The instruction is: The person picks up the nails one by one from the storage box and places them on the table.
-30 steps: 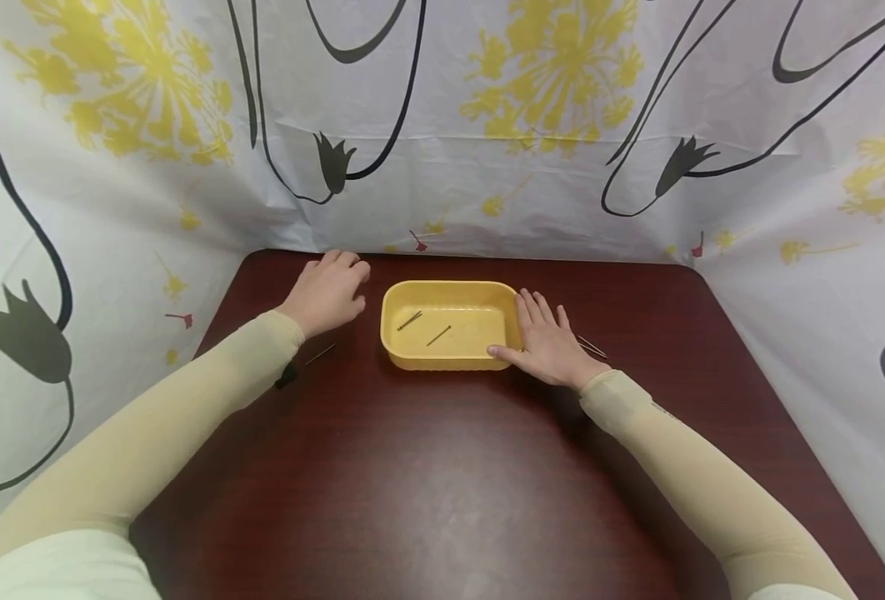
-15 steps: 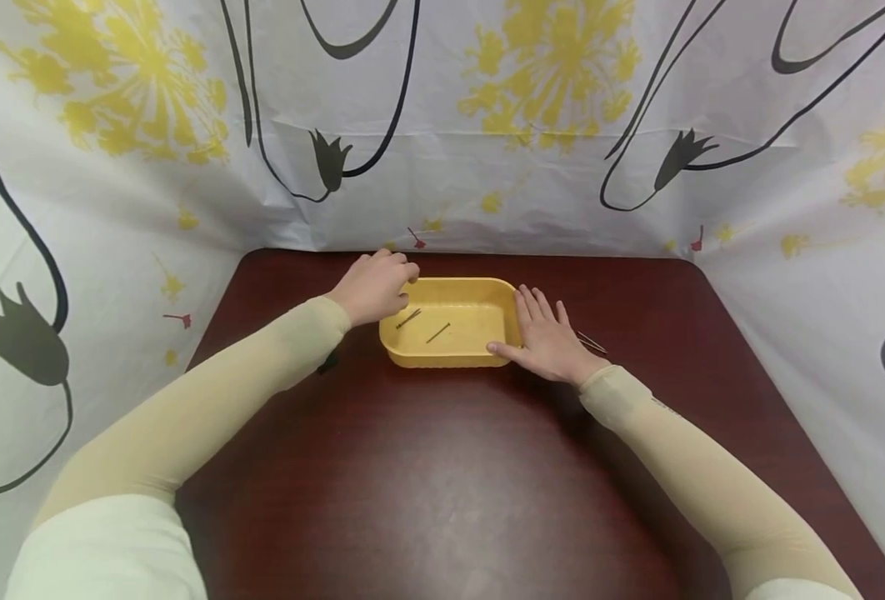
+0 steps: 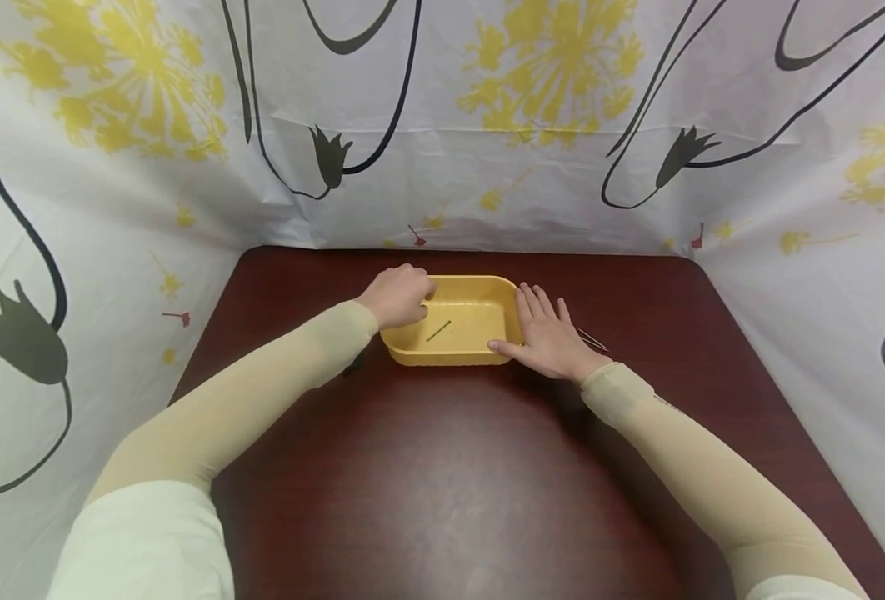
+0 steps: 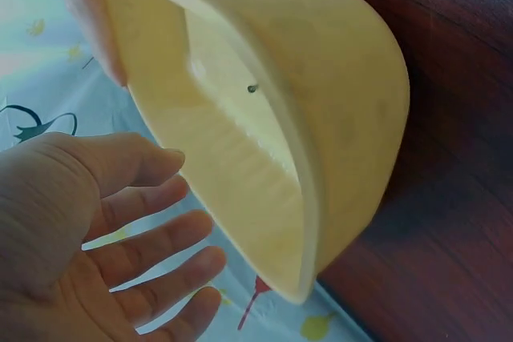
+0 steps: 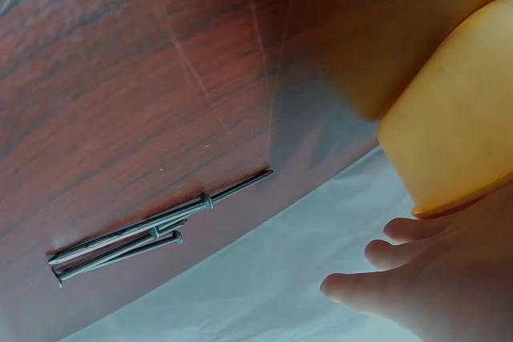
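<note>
Dark reddish-brown table here, wood grain showing and some glare on the near half, with white fabric in yellow and grey flower prints hanging along the far, left and right sides. The yellow tray sits toward the far edge, a nail lying inside it. A bunch of nails lies on the tabletop just right of it. Left hand is over the tray's left end, fingers loosely bent, thumb apart from them. Right hand rests on the right end, fingers straight, thumb out over the near rim.
</note>
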The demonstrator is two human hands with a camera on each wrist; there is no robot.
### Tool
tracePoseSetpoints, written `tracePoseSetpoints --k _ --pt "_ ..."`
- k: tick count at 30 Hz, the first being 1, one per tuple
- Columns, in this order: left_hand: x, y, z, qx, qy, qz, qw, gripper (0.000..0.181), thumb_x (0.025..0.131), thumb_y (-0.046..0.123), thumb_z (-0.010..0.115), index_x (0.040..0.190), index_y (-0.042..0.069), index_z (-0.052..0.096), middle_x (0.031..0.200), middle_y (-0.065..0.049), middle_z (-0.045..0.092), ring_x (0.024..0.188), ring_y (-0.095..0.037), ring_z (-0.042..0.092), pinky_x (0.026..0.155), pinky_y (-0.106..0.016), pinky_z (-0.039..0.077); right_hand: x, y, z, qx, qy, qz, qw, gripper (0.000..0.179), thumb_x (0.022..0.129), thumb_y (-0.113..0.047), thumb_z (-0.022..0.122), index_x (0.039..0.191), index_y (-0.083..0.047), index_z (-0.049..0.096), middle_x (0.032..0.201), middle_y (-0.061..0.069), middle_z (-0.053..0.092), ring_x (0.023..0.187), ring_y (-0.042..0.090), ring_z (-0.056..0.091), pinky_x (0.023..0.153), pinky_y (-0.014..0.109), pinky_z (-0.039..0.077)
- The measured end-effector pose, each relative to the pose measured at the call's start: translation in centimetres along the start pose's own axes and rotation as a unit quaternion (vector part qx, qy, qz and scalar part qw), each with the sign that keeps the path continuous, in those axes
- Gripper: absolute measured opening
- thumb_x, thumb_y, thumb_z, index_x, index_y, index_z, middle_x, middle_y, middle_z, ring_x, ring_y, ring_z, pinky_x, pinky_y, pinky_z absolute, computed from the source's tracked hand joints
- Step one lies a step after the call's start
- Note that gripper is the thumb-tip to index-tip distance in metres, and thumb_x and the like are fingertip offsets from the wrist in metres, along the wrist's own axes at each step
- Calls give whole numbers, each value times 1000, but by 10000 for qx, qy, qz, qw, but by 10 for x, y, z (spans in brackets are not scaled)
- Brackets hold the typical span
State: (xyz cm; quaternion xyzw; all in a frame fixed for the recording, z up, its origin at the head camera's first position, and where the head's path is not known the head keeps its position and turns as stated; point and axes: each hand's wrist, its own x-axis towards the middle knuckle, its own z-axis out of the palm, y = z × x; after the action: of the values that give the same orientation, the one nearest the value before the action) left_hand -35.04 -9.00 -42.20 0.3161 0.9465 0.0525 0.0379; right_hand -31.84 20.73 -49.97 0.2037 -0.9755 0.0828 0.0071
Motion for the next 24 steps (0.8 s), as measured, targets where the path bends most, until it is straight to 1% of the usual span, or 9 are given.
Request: tracePoseSetpoints --k 2,4,8,11,13,15,17,20,24 --pt "4 3 3 -83 -40 5 10000 10 92 9 63 99 9 70 99 -4 63 91 -23 55 74 -39 48 -1 0 -1 -21 3 11 10000 120 84 -89 35 161 -2 8 166 19 9 153 36 5 115 66 7" --pt "10 5 6 -173 -101 -62 9998 5 90 8 63 89 11 67 90 -3 60 84 -20 52 67 -36 45 0 0 -2 -33 -10 11 10000 120 84 -89 35 161 -2 7 166 19 9 153 36 5 115 66 7" --pt "22 10 14 -357 -286 -351 9983 18 89 7 60 73 13 56 71 0 49 67 -15 42 54 -31 36 0 -1 -2 -15 -46 13 10000 119 84 -88 37 161 -2 6 166 19 10 153 36 4 114 67 6" --pt "30 13 19 -308 -357 -500 9976 22 88 7 59 69 14 52 66 1 45 62 -14 40 51 -30 35 0 -2 -3 21 -51 11 10000 119 85 -87 38 161 -1 7 166 20 10 153 37 4 114 67 6" --pt "33 16 22 -196 -369 -549 9976 22 87 8 59 68 13 51 67 1 46 64 -15 43 52 -32 38 0 -1 -3 31 -47 3 10000 119 85 -87 38 161 -1 7 166 20 9 152 38 5 114 68 6" --pt "35 18 26 -76 -370 -596 9975 22 88 10 62 68 13 53 70 0 51 67 -16 49 55 -34 44 0 -1 -3 17 -24 -7 10000 119 84 -88 37 161 -2 8 166 19 9 152 38 6 114 67 7" --pt "37 20 30 -28 -412 -645 9971 22 89 11 64 69 13 56 74 -1 54 70 -18 52 57 -36 48 0 -1 -2 24 -19 -10 10000 119 84 -88 36 161 -3 8 167 18 9 153 37 6 114 66 6" --pt "39 22 37 -24 -495 -705 9963 20 92 11 66 72 13 62 84 -2 58 75 -18 54 59 -36 51 -1 -1 -2 39 9 -13 10000 119 84 -89 35 161 -3 8 167 18 9 152 37 6 115 66 7" --pt "39 23 44 33 -572 -742 9956 12 96 12 63 84 14 65 99 -3 57 81 -20 54 62 -37 51 -1 -2 -3 31 -16 24 10000 119 84 -88 35 161 -2 8 167 17 8 153 36 5 115 66 6"
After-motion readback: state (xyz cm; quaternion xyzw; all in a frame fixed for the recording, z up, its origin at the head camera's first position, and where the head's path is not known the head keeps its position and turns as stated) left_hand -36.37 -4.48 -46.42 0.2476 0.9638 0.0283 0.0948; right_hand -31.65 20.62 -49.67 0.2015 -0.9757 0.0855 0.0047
